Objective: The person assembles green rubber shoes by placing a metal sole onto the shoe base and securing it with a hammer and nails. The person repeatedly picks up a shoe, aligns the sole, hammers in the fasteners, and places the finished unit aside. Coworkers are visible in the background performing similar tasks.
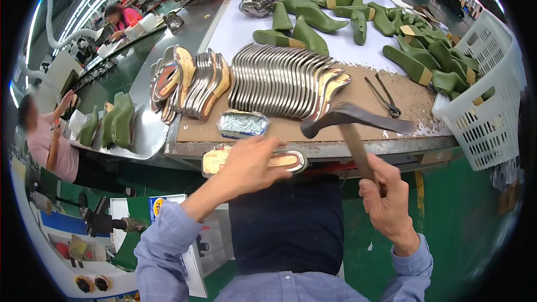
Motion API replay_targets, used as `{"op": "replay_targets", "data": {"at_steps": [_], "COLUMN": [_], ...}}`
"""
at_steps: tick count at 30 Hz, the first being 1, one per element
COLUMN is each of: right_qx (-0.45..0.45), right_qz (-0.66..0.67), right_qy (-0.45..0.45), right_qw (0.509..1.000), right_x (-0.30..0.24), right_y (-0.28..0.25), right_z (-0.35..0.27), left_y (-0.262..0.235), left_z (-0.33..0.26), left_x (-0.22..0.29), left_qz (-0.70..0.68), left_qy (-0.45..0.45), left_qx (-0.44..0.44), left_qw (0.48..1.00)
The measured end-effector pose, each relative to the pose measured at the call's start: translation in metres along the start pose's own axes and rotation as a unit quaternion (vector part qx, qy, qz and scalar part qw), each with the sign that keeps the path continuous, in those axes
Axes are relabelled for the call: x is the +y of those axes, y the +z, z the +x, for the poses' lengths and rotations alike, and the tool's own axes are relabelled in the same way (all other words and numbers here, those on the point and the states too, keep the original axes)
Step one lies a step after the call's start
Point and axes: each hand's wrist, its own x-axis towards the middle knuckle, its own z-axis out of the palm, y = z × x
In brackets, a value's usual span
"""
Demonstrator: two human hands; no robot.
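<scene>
My left hand [251,162] presses down on a metal shoe-sole plate with a tan insole [291,160], held flat at the near edge of the workbench [313,148]. My right hand [389,201] grips the wooden handle of a hammer [349,117], whose dark head is raised just above the bench edge, right of the plate. A small foil tray [243,123] of tiny metal pieces sits just beyond my left hand.
A long fanned row of metal plates [279,81] and a second stack [190,84] lie across the bench. Pincers [384,96] rest to the right. Green shoe lasts [358,14] cover the far end. A white basket [492,100] holds more lasts. Other people work nearby.
</scene>
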Motion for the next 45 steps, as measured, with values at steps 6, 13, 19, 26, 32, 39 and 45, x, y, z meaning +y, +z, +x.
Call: {"op": "replay_targets", "data": {"at_steps": [6,13,19,26,32,39,45], "right_qx": [-0.004,0.080,-0.007,0.104,-0.032,0.106,-0.034], "right_qz": [0.026,0.131,-0.016,0.172,-0.104,0.349,-0.054], "right_qy": [0.153,0.105,0.074,0.007,-0.009,-0.145,0.028], "right_qw": [0.988,0.983,0.997,0.980,0.994,0.920,0.998], "right_x": [0.030,0.034,0.014,-0.007,-0.007,0.000,0.002], "right_y": [-0.007,-0.011,-0.014,-0.016,0.003,-0.025,0.030], "right_z": [-0.038,-0.061,-0.043,-0.037,0.004,-0.032,-0.010], "left_y": [-0.008,-0.001,-0.002,0.001,0.002,0.003,0.000], "left_z": [-0.010,-0.010,-0.008,-0.010,-0.006,-0.009,-0.009], "left_x": [-0.020,-0.019,-0.014,-0.016,-0.015,-0.016,-0.017], "left_qz": [0.098,0.102,0.110,0.115,0.132,0.120,0.115], "left_qy": [0.066,0.076,0.070,0.060,0.075,0.070,0.059], "left_qx": [-0.067,-0.043,-0.048,-0.050,-0.059,-0.056,-0.073], "left_qw": [0.991,0.991,0.990,0.990,0.987,0.989,0.989]}}
